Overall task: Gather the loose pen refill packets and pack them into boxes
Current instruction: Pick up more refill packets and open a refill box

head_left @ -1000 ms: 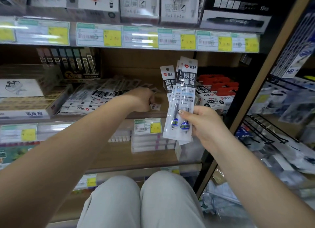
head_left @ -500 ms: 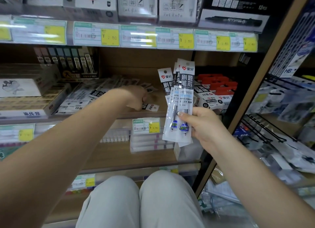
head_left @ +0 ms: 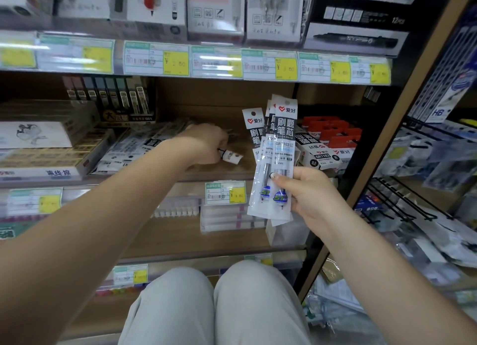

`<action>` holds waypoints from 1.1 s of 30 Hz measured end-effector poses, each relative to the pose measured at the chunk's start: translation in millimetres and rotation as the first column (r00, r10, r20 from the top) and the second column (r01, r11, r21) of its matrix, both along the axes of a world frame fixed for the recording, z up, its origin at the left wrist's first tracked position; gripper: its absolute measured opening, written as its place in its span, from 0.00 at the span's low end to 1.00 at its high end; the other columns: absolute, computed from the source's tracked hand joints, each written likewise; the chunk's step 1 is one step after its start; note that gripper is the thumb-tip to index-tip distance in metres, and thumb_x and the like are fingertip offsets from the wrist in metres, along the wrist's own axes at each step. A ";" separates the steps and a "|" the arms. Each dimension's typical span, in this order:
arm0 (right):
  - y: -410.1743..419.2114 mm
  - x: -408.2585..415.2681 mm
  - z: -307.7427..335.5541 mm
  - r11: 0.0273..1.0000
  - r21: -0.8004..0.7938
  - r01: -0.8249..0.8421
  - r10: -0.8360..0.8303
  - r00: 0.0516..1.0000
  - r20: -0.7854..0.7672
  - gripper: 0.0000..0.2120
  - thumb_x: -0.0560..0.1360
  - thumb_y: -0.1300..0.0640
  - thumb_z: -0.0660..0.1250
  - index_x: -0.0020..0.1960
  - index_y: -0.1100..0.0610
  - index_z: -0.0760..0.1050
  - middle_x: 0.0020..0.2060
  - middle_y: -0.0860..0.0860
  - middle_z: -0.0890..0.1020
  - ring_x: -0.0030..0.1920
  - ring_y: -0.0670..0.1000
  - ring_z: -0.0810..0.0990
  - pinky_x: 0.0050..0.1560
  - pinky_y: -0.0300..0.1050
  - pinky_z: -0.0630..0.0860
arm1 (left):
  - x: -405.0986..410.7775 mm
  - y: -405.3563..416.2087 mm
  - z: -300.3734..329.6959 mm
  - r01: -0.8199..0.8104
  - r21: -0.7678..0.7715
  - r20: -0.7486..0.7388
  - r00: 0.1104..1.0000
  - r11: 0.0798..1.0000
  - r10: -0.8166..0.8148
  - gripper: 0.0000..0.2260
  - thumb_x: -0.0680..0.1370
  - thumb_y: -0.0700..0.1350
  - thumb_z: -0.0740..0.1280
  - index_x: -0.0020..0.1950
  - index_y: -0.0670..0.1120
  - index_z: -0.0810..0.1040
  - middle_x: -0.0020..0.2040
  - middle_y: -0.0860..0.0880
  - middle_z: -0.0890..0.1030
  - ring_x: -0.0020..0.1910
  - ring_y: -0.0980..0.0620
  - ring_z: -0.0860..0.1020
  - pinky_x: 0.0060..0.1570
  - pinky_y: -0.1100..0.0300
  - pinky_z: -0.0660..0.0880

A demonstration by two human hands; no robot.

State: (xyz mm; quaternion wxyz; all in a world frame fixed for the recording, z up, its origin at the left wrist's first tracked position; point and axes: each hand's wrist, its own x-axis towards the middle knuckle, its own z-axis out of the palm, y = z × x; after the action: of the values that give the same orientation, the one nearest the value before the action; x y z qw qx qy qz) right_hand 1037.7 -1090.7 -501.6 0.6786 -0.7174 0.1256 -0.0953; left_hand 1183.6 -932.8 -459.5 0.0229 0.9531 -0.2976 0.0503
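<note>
- Right hand (head_left: 313, 197) grips a fanned bunch of refill packets (head_left: 277, 158), upright, thumb pressed across the front at their lower part, fingers curled behind (about three or four packets, exact count unclear).
- Packets are flat, long, narrow, glossy clear plastic sleeves; black-and-white printed header cards on top with a red heart logo, thin refills with blue bands visible inside near the bottom.
- Left hand (head_left: 206, 144) reaches onto the middle shelf (head_left: 219, 173), fingers curled round one single packet (head_left: 232, 156); only its white end with a punched hole sticks out past the hand toward the shelf's right side.
- Loose pile of packets (head_left: 134, 148) lies flat on the same shelf, left of the left hand, overlapping and blurred.
- Refill boxes (head_left: 320, 151), white card with black labels, sit at the shelf's right end just behind the held bunch; red-topped boxes (head_left: 333, 131) stacked behind them.
- Shelf is brown wood-look board, front edge carries a price tag (head_left: 225, 192), white with yellow patch.
- Flat clear plastic cases (head_left: 229, 217) stacked on the lower shelf.
- Person's knees (head_left: 214, 303) in light grey fabric at the bottom edge.
</note>
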 end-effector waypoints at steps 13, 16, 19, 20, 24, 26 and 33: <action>14.0 -10.3 4.1 0.983 0.157 -0.091 0.073 0.990 0.119 0.07 0.77 0.64 0.63 0.48 0.58 0.80 0.44 0.55 0.85 0.41 0.52 0.84 0.43 0.49 0.82 | -75.8 11.6 23.0 -0.070 -0.990 -0.108 0.939 0.126 -0.328 0.04 0.67 0.41 0.59 0.32 0.47 0.65 0.26 0.53 0.65 0.27 0.55 0.64 0.30 0.63 0.62; 17.9 -14.4 2.9 0.970 0.183 -0.160 0.135 0.980 0.144 0.07 0.76 0.64 0.63 0.47 0.58 0.79 0.41 0.54 0.85 0.40 0.51 0.84 0.38 0.46 0.81 | -85.4 17.0 28.4 -0.208 -0.978 -0.167 0.827 -0.018 -0.536 0.06 0.69 0.39 0.56 0.32 0.45 0.66 0.23 0.52 0.64 0.24 0.55 0.63 0.25 0.64 0.63; 21.6 -16.7 0.4 0.951 0.212 -0.226 0.202 0.970 0.133 0.06 0.74 0.63 0.64 0.45 0.57 0.79 0.38 0.51 0.85 0.38 0.49 0.84 0.39 0.45 0.81 | -89.3 22.6 13.9 -0.391 -0.920 -0.297 0.742 -0.028 -0.601 0.12 0.76 0.37 0.51 0.34 0.43 0.67 0.24 0.50 0.65 0.24 0.54 0.64 0.25 0.65 0.64; 23.1 -17.4 -0.4 0.941 0.224 -0.253 0.230 0.965 0.123 0.06 0.73 0.63 0.64 0.45 0.57 0.79 0.37 0.51 0.85 0.38 0.49 0.83 0.40 0.46 0.81 | -88.9 24.0 5.8 -0.439 -0.898 -0.345 0.736 -0.023 -0.582 0.13 0.77 0.37 0.51 0.35 0.44 0.68 0.25 0.50 0.66 0.25 0.53 0.64 0.27 0.64 0.64; 31.1 -20.6 -7.2 0.903 0.258 -0.343 0.335 0.939 0.076 0.08 0.74 0.66 0.63 0.41 0.58 0.79 0.36 0.52 0.84 0.36 0.48 0.83 0.40 0.45 0.80 | -92.4 25.8 -19.9 -0.595 -0.803 -0.493 0.680 -0.017 -0.543 0.15 0.81 0.45 0.54 0.42 0.42 0.75 0.37 0.44 0.76 0.34 0.48 0.72 0.35 0.58 0.69; 35.5 -20.9 -11.4 0.897 0.265 -0.353 0.352 0.935 0.053 0.08 0.75 0.66 0.62 0.42 0.58 0.79 0.35 0.51 0.84 0.35 0.47 0.82 0.39 0.41 0.80 | -97.9 22.6 -27.0 -0.620 -0.784 -0.508 0.657 -0.017 -0.557 0.16 0.81 0.49 0.55 0.47 0.43 0.78 0.43 0.44 0.83 0.42 0.46 0.80 0.45 0.53 0.75; 42.2 -23.8 -22.1 0.919 0.220 -0.328 0.340 0.940 -0.018 0.08 0.75 0.66 0.63 0.45 0.58 0.79 0.40 0.53 0.85 0.38 0.48 0.83 0.42 0.42 0.80 | -112.2 12.0 -35.6 -0.665 -0.746 -0.502 0.595 -0.035 -0.628 0.18 0.80 0.55 0.58 0.56 0.45 0.80 0.50 0.45 0.84 0.49 0.45 0.82 0.50 0.49 0.78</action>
State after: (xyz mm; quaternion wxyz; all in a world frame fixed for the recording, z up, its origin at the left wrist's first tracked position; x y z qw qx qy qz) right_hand 1013.9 -1048.6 -523.7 0.7542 -0.6536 0.0297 0.0562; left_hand 1071.5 -920.8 -495.2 0.8304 0.5161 -0.0942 -0.1876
